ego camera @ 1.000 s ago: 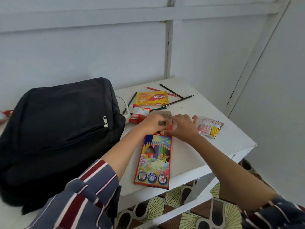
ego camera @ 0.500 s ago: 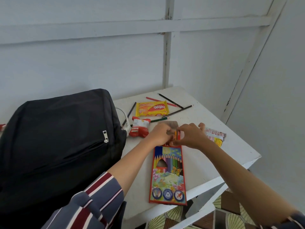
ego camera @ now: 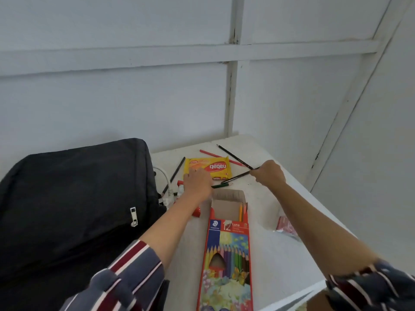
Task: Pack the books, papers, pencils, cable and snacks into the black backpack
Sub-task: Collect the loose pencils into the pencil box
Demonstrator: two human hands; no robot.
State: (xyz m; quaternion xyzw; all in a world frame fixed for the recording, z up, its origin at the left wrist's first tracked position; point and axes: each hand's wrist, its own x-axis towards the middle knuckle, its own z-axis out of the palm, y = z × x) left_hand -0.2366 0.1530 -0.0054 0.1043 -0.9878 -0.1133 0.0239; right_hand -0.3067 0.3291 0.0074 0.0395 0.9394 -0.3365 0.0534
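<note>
The black backpack (ego camera: 74, 205) lies closed at the table's left. An open coloured-pencil box (ego camera: 226, 250) lies in front of me, flap up, with two pencils showing inside. My right hand (ego camera: 268, 173) pinches the end of a dark pencil (ego camera: 238, 177) beyond the box. My left hand (ego camera: 197, 182) rests flat by the yellow wafer pack (ego camera: 208, 168), its fingers next to a green pencil (ego camera: 221, 185). A red pencil (ego camera: 213, 154), a black pencil (ego camera: 233, 157) and another dark pencil (ego camera: 177, 171) lie loose. A white cable (ego camera: 165, 176) sits by the backpack.
A red snack pack (ego camera: 197, 212) lies partly under my left forearm. A pink snack packet (ego camera: 286, 227) sits behind my right forearm near the right edge of the white table (ego camera: 269, 254). White walls close in behind and to the right.
Both hands have left the pencil box's open end and reached farther back. The right hand has taken hold of a dark pencil. The left has moved beside the yellow pack.
</note>
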